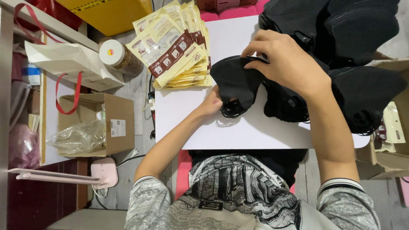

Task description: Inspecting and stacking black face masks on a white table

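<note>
A white board (255, 127) lies across the person's lap and fills the middle of the view. Heaps of black masks (341, 30) crowd it from twelve round to three o'clock. At nine o'clock a brown cardboard box (115, 123) holds a clear plastic bag (79, 137), with a white paper bag (68, 61) at ten o'clock. A fanned stack of yellow and brown packets (179, 47) lies at eleven o'clock, with a white-lidded jar (117, 55) just beside it. At the centre a folded black mask (234, 83) rests on the board. The right hand (285, 61) pinches its upper edge with fingers closed on it. The left hand (211, 102) touches its lower left side; its fingers are hidden behind the mask, so I cannot tell their grip.
</note>
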